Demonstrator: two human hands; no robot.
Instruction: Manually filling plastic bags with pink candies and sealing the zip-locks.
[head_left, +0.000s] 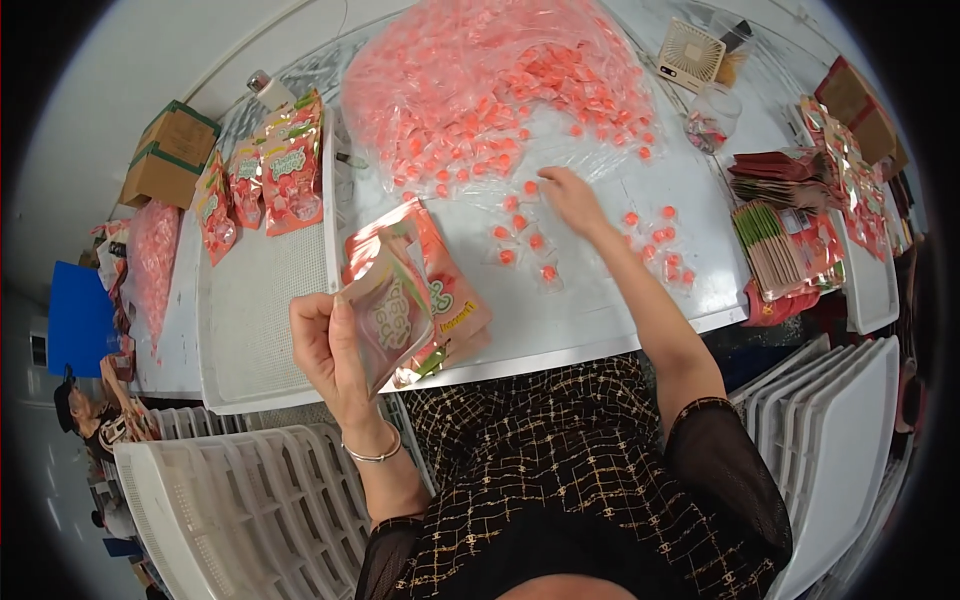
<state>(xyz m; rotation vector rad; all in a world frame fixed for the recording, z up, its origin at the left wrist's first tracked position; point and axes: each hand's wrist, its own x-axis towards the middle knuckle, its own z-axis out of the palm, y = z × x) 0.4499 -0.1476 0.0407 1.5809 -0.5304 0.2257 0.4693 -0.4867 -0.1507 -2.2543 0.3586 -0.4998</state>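
Note:
My left hand (336, 345) is closed on the edge of a pink foil pouch (390, 312), held tilted with its mouth gaping. Beneath it, more pink pouches (462, 310) lie at the table's front edge. My right hand (572, 200) reaches over the tabletop, its fingers stretched toward the left and partly hidden. Just beside its fingertips sits a red candy in a clear wrapper (530, 187). Several more wrapped candies (536, 241) lie loosely grouped left of the right forearm, and another group of wrapped candies (660, 236) is to its right.
A big clear bag of wrapped candies (500, 90) spreads across the back. Filled pouches (292, 180) stand in a white tray (265, 300) at left. Stacked flat pouches (775, 250), a clear jar (714, 112) and a small fan (691, 55) are at right. White crates (240, 490) flank me.

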